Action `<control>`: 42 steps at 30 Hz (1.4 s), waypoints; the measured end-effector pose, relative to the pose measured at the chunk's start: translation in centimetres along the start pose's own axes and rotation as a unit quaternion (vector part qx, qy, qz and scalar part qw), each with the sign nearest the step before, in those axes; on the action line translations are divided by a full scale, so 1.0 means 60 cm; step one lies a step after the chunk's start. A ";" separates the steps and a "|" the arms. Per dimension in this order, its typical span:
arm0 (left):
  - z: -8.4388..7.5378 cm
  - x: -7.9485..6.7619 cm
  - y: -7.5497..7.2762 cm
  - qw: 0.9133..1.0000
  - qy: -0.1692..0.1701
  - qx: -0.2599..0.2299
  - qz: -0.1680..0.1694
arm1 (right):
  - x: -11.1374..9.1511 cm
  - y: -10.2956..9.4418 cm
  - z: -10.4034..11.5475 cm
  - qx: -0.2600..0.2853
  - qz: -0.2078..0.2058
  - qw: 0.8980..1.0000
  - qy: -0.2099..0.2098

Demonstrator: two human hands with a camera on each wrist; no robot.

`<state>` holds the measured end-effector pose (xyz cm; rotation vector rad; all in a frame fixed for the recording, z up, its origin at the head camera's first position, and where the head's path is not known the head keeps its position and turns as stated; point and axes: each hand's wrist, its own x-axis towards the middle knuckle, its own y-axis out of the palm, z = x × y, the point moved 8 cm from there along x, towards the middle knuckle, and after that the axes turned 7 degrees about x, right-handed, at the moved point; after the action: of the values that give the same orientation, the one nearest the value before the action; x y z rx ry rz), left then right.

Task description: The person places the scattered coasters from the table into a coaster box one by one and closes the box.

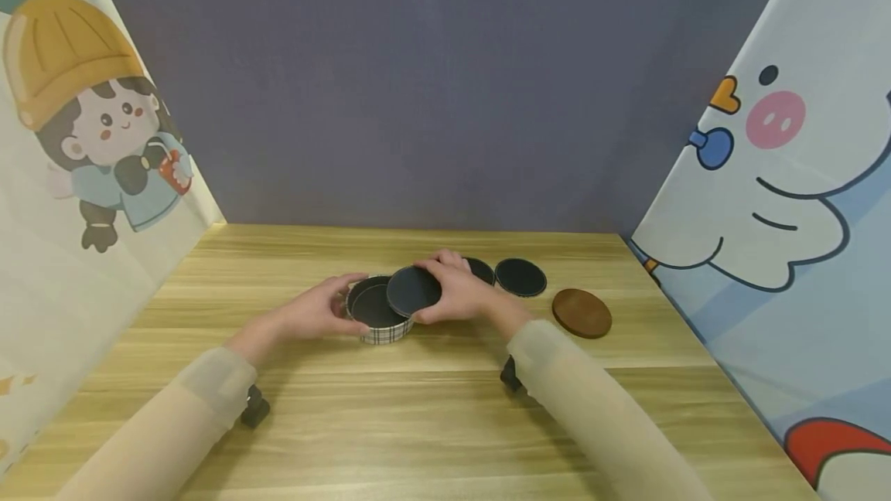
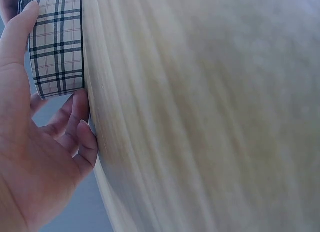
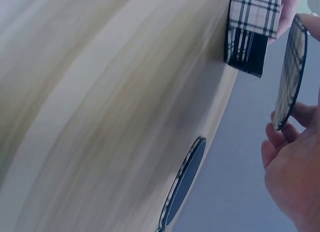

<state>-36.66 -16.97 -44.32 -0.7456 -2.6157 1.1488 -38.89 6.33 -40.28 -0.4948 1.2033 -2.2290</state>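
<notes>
A round coaster holder (image 1: pixel 385 334) with plaid sides and a dark inside stands on the table. My left hand (image 1: pixel 313 311) grips it from the left, thumb at the near rim and fingers round the far side. The left wrist view shows the thumb on the plaid wall (image 2: pixel 59 47). In my right hand (image 1: pixel 459 290) is a thin round coaster (image 1: pixel 414 291), pinched by its edge, black face up and tilted over the holder's right side. The coaster's underside (image 3: pixel 289 77) is plaid in the right wrist view, where the holder's wall (image 3: pixel 255 12) has a cut-out.
To the right lies a black coaster (image 1: pixel 520 277); a second one (image 1: pixel 482 270) beside it is partly hidden by my right hand. Nearer stands a brown round disc (image 1: pixel 582 314). A grey panel (image 1: pixel 418 99) closes off the table's back, with printed panels at both sides.
</notes>
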 end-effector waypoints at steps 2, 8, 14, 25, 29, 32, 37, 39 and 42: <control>0.000 0.000 0.000 1.000 0.002 -0.003 0.002 | 0.006 0.004 0.005 0.002 -0.001 1.000 -0.004; -0.001 0.001 0.001 1.000 0.009 -0.011 0.005 | 0.021 0.017 0.017 0.011 -0.006 1.000 -0.015; 0.002 0.000 0.002 1.000 0.004 -0.014 0.010 | 0.033 0.033 0.028 0.023 -0.004 1.000 -0.020; -0.001 -0.002 0.001 1.000 0.010 -0.013 0.013 | 0.044 0.056 0.045 0.022 0.008 1.000 -0.018; 0.000 -0.001 0.001 1.000 0.013 -0.015 0.015 | 0.047 0.060 0.048 0.017 0.010 1.000 -0.011; 0.001 -0.001 0.002 1.000 0.013 -0.022 0.019 | 0.050 0.064 0.047 0.017 0.011 1.000 -0.006; 0.002 -0.001 0.002 0.999 0.006 -0.023 0.022 | 0.054 0.072 0.044 0.018 0.014 1.000 -0.003; 0.002 -0.001 0.002 1.000 0.004 -0.022 0.022 | 0.055 0.073 0.043 0.015 0.015 1.000 -0.003; 0.000 -0.002 0.002 0.999 0.004 -0.024 0.022 | 0.055 0.074 0.043 0.013 0.015 1.000 -0.005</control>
<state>-36.56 -16.98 -44.40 -0.8207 -2.6418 1.0958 -38.75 0.63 -42.47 -0.4735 1.1673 -2.2124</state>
